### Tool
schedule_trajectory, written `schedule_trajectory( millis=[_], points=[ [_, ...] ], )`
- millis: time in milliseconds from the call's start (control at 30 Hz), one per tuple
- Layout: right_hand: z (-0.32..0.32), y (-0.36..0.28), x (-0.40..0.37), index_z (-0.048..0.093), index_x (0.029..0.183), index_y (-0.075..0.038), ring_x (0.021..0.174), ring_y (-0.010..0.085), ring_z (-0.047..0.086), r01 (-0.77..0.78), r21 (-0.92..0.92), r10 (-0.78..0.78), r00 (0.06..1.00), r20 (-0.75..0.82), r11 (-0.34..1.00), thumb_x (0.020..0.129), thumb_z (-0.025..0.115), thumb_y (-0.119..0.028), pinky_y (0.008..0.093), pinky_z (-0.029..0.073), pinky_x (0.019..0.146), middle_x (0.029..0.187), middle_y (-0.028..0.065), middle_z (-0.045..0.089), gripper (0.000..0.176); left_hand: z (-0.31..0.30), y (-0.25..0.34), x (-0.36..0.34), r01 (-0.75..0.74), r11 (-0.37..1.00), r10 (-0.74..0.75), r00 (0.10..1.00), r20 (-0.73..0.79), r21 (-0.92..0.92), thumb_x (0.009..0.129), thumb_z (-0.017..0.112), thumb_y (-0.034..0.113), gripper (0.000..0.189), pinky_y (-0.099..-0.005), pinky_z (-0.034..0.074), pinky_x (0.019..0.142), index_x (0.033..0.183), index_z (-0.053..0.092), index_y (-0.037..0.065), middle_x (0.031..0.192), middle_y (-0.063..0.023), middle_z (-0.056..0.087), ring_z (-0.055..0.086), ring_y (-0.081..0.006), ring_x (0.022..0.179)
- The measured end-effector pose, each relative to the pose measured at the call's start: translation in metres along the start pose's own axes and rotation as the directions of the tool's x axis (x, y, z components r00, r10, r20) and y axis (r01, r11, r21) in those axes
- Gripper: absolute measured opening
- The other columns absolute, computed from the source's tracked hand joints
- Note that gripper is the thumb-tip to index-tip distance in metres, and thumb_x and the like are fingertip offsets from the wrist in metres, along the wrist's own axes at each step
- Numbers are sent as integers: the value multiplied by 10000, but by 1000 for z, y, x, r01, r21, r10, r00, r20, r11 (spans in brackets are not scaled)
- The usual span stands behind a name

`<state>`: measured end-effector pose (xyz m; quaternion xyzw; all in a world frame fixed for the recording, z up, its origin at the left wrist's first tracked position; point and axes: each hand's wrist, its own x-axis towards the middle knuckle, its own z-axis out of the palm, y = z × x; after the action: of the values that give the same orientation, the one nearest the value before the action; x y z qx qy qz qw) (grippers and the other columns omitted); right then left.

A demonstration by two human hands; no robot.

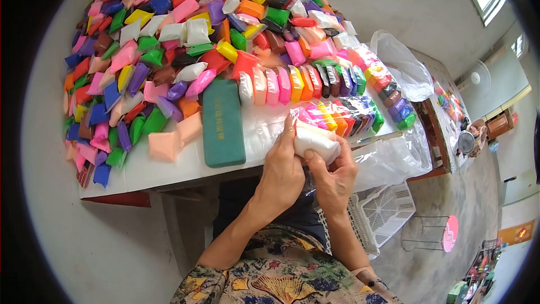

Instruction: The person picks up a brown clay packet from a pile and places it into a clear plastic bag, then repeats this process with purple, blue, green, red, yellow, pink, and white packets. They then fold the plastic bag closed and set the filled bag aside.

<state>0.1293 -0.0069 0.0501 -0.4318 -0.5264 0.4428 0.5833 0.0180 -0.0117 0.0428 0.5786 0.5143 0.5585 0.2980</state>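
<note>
My left hand and my right hand together grip a clear bag at the table's near edge. The bag holds a white packet at my fingertips and a row of coloured clay packets further in. Just beyond, a row of packets stands on edge on the white table. A dark green flat case lies left of my hands.
A big heap of coloured clay packets covers the table's far and left part. A stack of clear plastic bags lies right of my hands. A white plastic basket sits on the floor below; a second table stands further right.
</note>
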Motion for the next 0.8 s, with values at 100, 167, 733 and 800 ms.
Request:
schedule_trajectory(
  millis=[100, 167, 733, 800],
  points=[
    [5, 9, -2, 582, 1193, 44, 891, 132, 664, 64, -90, -68, 997, -42, 994, 853, 760, -88, 282, 562, 766, 1019, 98, 685, 406, -3, 6, -7, -82, 987, 89, 995, -47, 141, 936, 421, -32, 549, -425, 482, 987, 1481, 361, -66, 1295, -314, 565, 593, -437, 1174],
    [8, 15, -2, 591, 1175, 36, 847, 147, 673, 132, -192, -146, 988, -59, 972, 833, 780, -103, 290, 561, 736, 977, 100, 688, 414, -5, 10, -15, -139, 945, 165, 984, -67, 296, 926, 486, -17, 549, -437, 491, 958, 1460, 376, -75, 1261, -303, 568, 592, -443, 1148],
    [19, 13, -13, 625, 1110, 2, 729, 252, 627, 416, -659, -472, 876, 104, 627, 725, 830, -103, 360, 516, 668, 879, 123, 648, 448, -30, -4, -63, 165, 964, -147, 984, -99, 210, 958, 630, 135, 160, -413, 467, 546, 880, 599, 0, 717, -162, 631, 613, -333, 588],
    [20, 16, -10, 621, 1105, -1, 734, 261, 618, 403, -697, -479, 872, 97, 593, 726, 828, -108, 366, 512, 671, 877, 121, 639, 445, -29, -6, -61, 134, 981, -127, 990, -59, 140, 973, 599, 100, 150, -405, 458, 549, 877, 598, -14, 717, -172, 622, 610, -331, 591]
  ],
)
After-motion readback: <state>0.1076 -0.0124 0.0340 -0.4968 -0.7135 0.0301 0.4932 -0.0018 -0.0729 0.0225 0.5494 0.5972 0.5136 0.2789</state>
